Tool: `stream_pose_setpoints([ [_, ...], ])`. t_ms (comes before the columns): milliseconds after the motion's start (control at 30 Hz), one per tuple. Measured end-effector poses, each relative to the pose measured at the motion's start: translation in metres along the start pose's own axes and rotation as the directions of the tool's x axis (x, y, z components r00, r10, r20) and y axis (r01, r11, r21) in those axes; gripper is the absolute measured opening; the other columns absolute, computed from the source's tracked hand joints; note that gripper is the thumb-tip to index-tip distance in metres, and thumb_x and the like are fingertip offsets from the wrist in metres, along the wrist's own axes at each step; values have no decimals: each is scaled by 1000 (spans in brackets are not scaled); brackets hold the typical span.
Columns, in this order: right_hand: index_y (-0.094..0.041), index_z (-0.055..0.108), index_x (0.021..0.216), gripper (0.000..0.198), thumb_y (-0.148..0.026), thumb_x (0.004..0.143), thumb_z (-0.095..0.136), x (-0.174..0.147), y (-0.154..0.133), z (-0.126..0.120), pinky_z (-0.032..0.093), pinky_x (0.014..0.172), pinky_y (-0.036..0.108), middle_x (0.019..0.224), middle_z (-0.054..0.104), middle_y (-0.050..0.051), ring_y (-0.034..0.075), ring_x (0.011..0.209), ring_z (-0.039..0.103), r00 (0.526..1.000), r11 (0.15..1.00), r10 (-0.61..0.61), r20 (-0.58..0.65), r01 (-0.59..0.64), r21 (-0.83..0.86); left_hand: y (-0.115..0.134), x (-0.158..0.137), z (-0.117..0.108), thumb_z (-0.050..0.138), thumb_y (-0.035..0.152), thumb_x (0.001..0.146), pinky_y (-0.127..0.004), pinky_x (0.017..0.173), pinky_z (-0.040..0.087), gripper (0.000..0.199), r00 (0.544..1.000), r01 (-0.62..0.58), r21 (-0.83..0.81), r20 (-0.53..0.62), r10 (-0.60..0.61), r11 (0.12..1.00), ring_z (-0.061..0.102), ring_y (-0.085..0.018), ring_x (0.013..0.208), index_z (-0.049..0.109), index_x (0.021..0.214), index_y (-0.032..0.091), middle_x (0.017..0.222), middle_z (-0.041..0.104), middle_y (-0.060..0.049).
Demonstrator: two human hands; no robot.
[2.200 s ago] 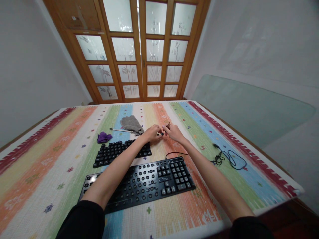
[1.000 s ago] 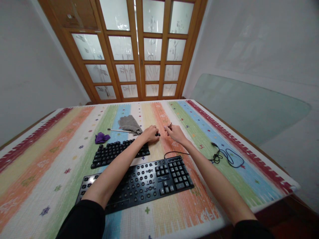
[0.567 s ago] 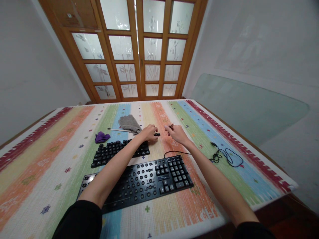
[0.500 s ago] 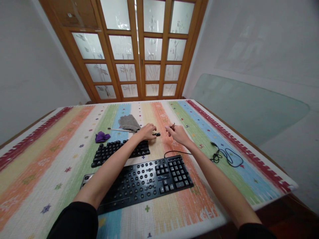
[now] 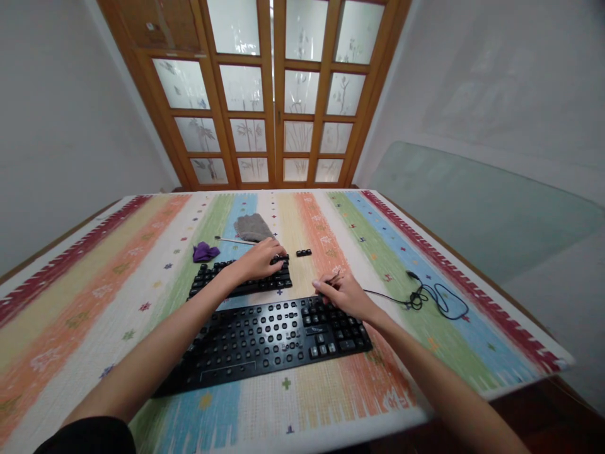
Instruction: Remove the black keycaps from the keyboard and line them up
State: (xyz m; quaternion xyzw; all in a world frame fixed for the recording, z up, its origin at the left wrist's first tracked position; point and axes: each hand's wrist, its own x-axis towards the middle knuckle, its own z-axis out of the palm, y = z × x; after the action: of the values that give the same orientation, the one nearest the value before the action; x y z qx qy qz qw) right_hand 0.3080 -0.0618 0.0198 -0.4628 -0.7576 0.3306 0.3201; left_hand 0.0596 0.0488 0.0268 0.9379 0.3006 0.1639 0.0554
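Note:
A black keyboard (image 5: 265, 366) lies on the striped cloth; its main section has bare switches, while keycaps remain on the right-hand blocks. Behind it, black keycaps (image 5: 283, 277) that have been taken off lie in close rows. My left hand (image 5: 262, 258) rests over the right end of these rows, fingers apart and slightly bent, touching caps. A short row of several keycaps (image 5: 304, 253) sits apart to its right. My right hand (image 5: 343, 293) is above the top of the keyboard's navigation keys, closed on a small thin dark tool (image 5: 334, 277) whose full shape is hidden.
Behind the loose keycaps lie a grey cloth glove (image 5: 253, 227), a thin white brush-like stick (image 5: 236, 240) and a crumpled purple cloth (image 5: 205, 252). The keyboard's cable (image 5: 444, 302) is coiled on the right of the tablecloth (image 5: 378, 403). Wooden glazed doors (image 5: 274, 126) stand beyond the table.
My left hand has moved left from the short row of keycaps onto the larger group. My right hand has come nearer, down over the keyboard's upper edge. The view has shifted slightly.

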Motion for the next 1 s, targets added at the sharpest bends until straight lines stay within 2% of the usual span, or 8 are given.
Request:
stream_pose_setpoints([
  [133, -16, 58, 59, 48, -47, 95, 49, -10, 0, 11, 37, 55, 25, 54, 57, 0, 12, 51, 53, 999, 998, -4, 33, 6, -55, 27, -21, -2, 52, 24, 88, -34, 87, 44, 16, 997, -52, -90, 50, 57, 995, 56, -22, 95, 63, 96, 17, 95, 63, -8],
  [233, -17, 60, 62, 45, -47, 94, 50, -12, 1, 17, 38, 52, 24, 54, 59, 0, 12, 49, 53, 999, 999, 35, 20, -35, -14, 44, -35, 0, 52, 25, 90, -32, 87, 44, 15, 989, -77, -137, 114, 93, 988, 57, -20, 93, 64, 95, 17, 94, 63, -7],
  [467, -18, 58, 58, 48, -46, 95, 48, -14, 0, 36, 41, 51, 24, 48, 58, 0, 12, 41, 53, 995, 996, 89, -53, -88, 20, 64, -57, 10, 57, 29, 90, -31, 84, 46, 18, 976, -65, -161, 194, 96, 985, 59, -20, 94, 65, 101, 17, 99, 63, -7],
  [567, -18, 59, 62, 46, -44, 97, 45, -16, -2, 42, 41, 56, 25, 52, 61, 2, 13, 47, 57, 998, 994, 10, -59, -17, -112, 67, -61, 14, 59, 30, 89, -32, 84, 46, 20, 976, -74, -142, 192, 101, 987, 59, -21, 94, 65, 104, 17, 101, 63, -8],
  [700, -17, 62, 63, 44, -37, 98, 44, -7, -8, 42, 38, 60, 25, 60, 66, 5, 15, 56, 59, 996, 927, -72, 53, 86, -366, 69, -63, 19, 60, 29, 88, -32, 84, 46, 21, 980, -72, -121, 175, 93, 990, 59, -22, 94, 65, 105, 18, 101, 62, -8],
  [800, -16, 61, 57, 43, -29, 96, 48, 9, -12, 39, 36, 58, 25, 56, 65, 6, 15, 53, 58, 998, 906, -8, 55, 31, -421, 70, -64, 21, 62, 26, 87, -32, 83, 47, 19, 983, -59, -109, 168, 77, 992, 58, -22, 94, 64, 103, 17, 101, 61, -8],
  [933, -15, 60, 52, 45, -22, 95, 47, 30, -11, 35, 36, 55, 23, 43, 57, 2, 13, 46, 54, 988, 938, 131, 82, -97, -332, 71, -65, 23, 62, 24, 85, -32, 83, 48, 17, 986, -38, -106, 156, 54, 994, 59, -22, 94, 62, 101, 17, 103, 60, -8],
  [1000, -15, 62, 55, 43, -22, 94, 47, 35, -10, 32, 36, 54, 23, 41, 55, 0, 13, 45, 53, 983, 951, 158, 94, -126, -282, 71, -65, 22, 62, 24, 85, -32, 83, 48, 17, 985, -26, -117, 166, 46, 993, 59, -22, 95, 62, 101, 17, 103, 60, -8],
])
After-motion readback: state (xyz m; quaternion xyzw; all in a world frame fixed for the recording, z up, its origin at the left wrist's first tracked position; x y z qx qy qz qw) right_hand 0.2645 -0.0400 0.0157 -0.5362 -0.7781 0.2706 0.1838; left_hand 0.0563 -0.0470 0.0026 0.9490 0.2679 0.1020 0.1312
